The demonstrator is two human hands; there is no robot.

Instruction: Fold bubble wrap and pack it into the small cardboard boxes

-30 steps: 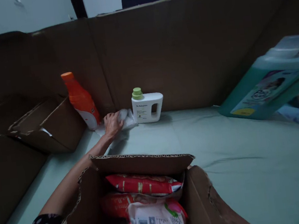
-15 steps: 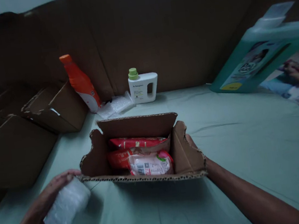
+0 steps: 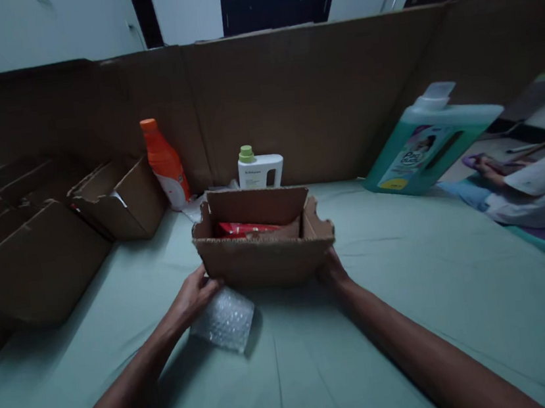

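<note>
A small open cardboard box is held a little above the sheet, tipped so that red packets show inside it. My right hand grips its lower right corner, fingers partly hidden underneath. My left hand is closed at the lower left corner and touches the box there. From under its fingers a folded piece of bubble wrap hangs towards me.
Beyond the box stand a white bottle with green cap and an orange bottle. Cardboard bins line the left. A teal cleaner jug leans at the right, near a seated person. A cardboard wall closes the back.
The box has moved away from me and tilted, so less of its contents shows. My left hand has come right, to the box's corner, carrying the bubble wrap. The view has tipped upward.
</note>
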